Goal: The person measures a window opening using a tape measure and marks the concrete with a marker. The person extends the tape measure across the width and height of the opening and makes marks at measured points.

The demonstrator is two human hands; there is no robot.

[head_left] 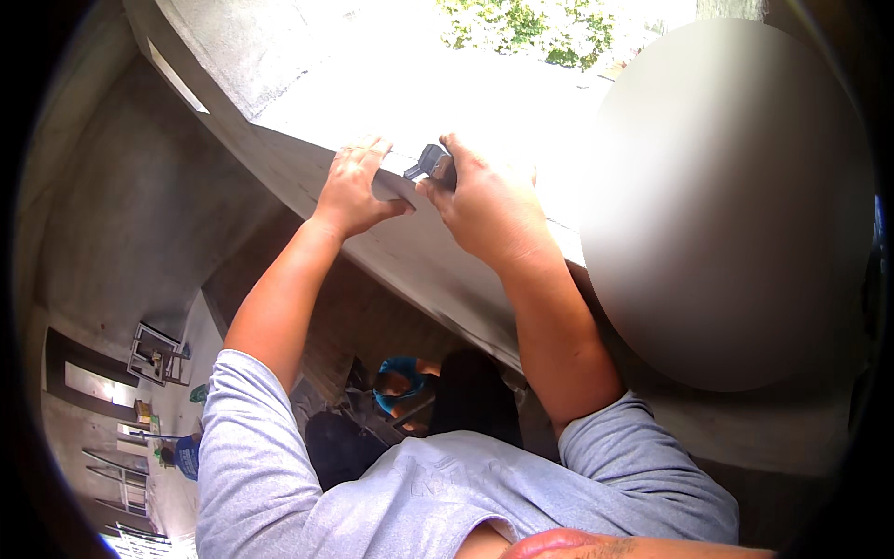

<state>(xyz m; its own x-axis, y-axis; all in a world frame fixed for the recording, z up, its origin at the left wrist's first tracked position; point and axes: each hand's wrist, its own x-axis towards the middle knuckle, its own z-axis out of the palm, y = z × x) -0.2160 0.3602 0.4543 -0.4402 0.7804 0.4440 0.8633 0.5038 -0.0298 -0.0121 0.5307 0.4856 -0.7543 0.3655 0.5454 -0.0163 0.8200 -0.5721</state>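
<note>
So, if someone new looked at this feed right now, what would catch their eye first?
Probably the glaring white ledge across the top middle, with the right hand pinching a small, dark grey angular object at its edge and the left hand spread just to the left. Next, the large, smooth grey blurred oval filling much of the right side. Then leafy green foliage at the top edge, right of centre.

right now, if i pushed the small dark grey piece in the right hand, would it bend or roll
The dark grey piece looks stiff, given its angular outline. It's probably light, being small beside the right hand. Its flat-looking faces suggest sliding over rolling.
</note>
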